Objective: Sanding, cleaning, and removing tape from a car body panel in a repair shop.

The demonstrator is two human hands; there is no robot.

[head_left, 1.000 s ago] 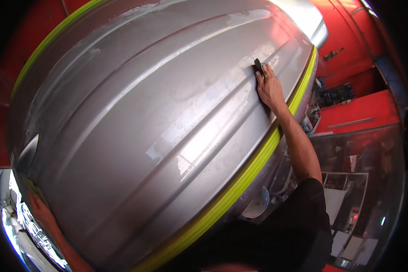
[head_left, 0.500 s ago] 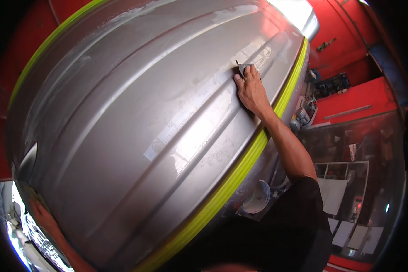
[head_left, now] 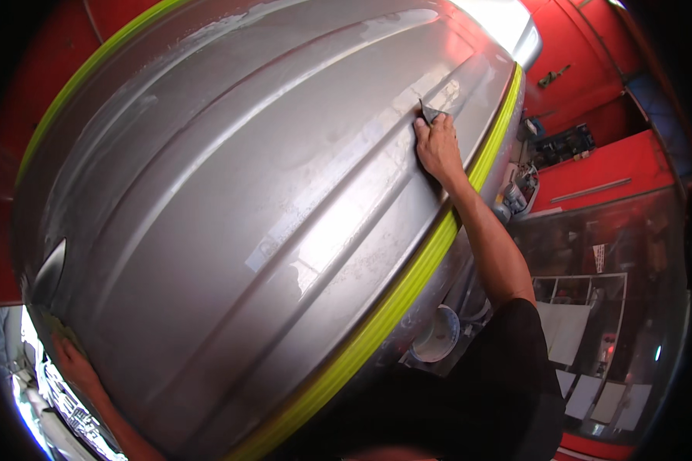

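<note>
A grey car hood (head_left: 231, 230) fills the view, with raised ridges and wet, shiny patches. My right hand (head_left: 440, 148) is closed on a folded dark grey sheet of sandpaper (head_left: 432, 114) and rests against the ridge near the hood's right side. One corner of the sheet sticks up past my fingers. At the lower left, my left hand (head_left: 77, 365) lies along the hood's edge, its fingers on a thin olive-green pad (head_left: 63, 330). The hand partly hides this pad.
Yellow-green tape (head_left: 407, 288) runs along the hood's right edge, under my right forearm. A round tub (head_left: 438, 338) stands below that edge. Red panels (head_left: 607, 169), bottles (head_left: 513, 198) and a glazed frame (head_left: 577, 307) are to the right.
My right hand has slid a little to the right along the hood with the sandpaper. My left hand has hardly moved.
</note>
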